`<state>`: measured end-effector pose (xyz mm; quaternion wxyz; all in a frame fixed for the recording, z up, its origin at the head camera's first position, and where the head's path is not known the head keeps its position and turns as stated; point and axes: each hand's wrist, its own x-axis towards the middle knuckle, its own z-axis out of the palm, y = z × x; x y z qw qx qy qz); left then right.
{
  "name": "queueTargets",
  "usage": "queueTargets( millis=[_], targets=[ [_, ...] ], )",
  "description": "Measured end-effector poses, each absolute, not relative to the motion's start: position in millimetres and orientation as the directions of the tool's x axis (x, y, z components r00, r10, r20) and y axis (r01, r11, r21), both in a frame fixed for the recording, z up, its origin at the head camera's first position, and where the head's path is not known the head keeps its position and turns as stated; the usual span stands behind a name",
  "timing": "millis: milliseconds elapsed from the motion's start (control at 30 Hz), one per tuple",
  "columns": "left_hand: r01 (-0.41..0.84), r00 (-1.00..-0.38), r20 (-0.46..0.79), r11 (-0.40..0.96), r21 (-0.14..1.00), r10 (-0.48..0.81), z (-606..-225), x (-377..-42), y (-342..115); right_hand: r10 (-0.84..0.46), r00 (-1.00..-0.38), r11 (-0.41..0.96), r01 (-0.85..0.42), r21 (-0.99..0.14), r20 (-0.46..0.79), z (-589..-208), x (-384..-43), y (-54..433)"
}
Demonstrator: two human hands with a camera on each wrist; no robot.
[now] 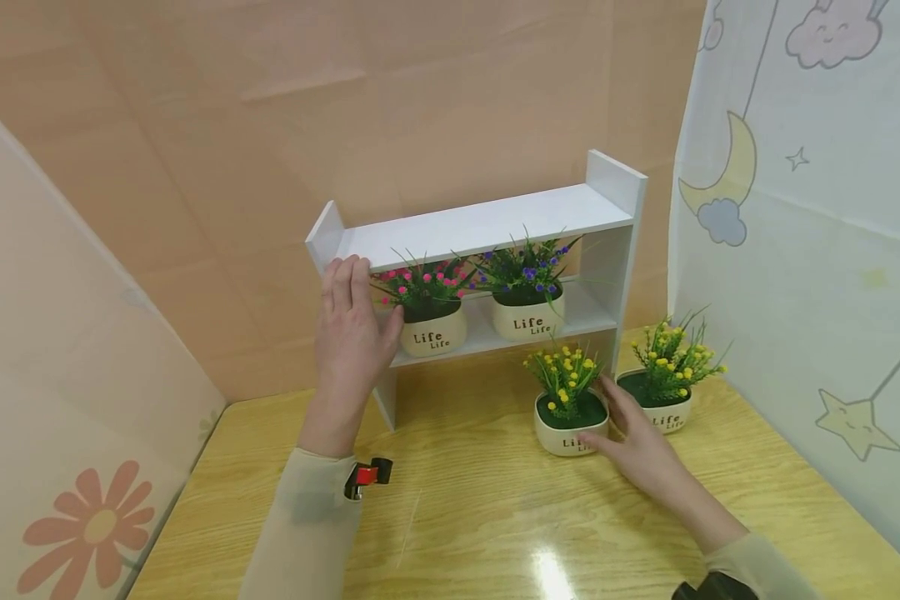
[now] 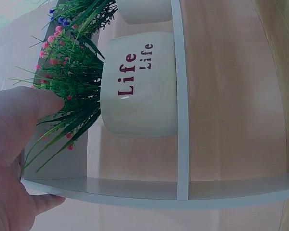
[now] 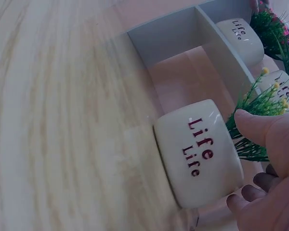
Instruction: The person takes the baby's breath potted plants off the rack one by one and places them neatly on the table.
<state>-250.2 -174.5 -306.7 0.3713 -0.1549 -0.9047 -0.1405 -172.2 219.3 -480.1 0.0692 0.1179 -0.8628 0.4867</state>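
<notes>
In the head view, my left hand (image 1: 352, 325) rests with straight fingers at the upper left corner of a white two-tier shelf (image 1: 487, 221), its thumb beside a pink-flowered pot (image 1: 433, 335). In the left wrist view, thumb and a finger lie on either side of the side panel. My right hand (image 1: 645, 454) is at the right end of a cream "Life" pot with yellow flowers (image 1: 570, 437), standing on the table. Its thumb overlaps the pot's front, and its fingers reach toward the back. In the right wrist view, the fingertips (image 3: 234, 202) show right beside the pot.
A purple-flowered pot (image 1: 528, 321) stands on the middle board, right of the pink one. Another yellow-flowered pot (image 1: 667, 417) is on the wooden table (image 1: 450, 517), just behind my right hand. Printed cloth walls (image 1: 802, 300) border the table.
</notes>
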Motion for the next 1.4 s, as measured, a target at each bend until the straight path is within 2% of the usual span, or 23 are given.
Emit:
queueTargets(
  millis=[300, 533, 667, 900, 1067, 1233, 1400],
  targets=[
    [0.377, -0.684, 0.71, 0.914, 0.148, 0.167, -306, -250, -174, -0.105, -0.966, 0.462, -0.259, -0.848, 0.238, -447, -157, 212],
    [0.386, -0.675, 0.718, 0.911, 0.147, 0.17, -307, -251, -175, -0.08, -0.95, 0.525, -0.296, -0.798, 0.3, -419, -151, 212],
    [0.375, -0.69, 0.705, 0.914, 0.153, 0.165, -307, -251, -175, -0.079, -0.935, 0.555, -0.329, -0.764, 0.346, -402, -149, 211],
    [0.37, -0.695, 0.7, 0.917, 0.152, 0.164, -306, -249, -174, -0.109, -0.875, 0.657, -0.419, -0.627, 0.471, -370, -155, 213],
    [0.377, -0.693, 0.701, 0.914, 0.15, 0.17, -307, -250, -175, -0.146, -0.809, 0.659, -0.509, -0.554, 0.57, -349, -165, 215],
    [0.376, -0.696, 0.697, 0.914, 0.151, 0.171, -307, -251, -175, -0.186, -0.778, 0.668, -0.548, -0.503, 0.601, -330, -173, 218],
    [0.37, -0.707, 0.687, 0.916, 0.153, 0.17, -307, -251, -175, -0.228, -0.735, 0.725, -0.566, -0.393, 0.638, -311, -185, 222]
  ],
)
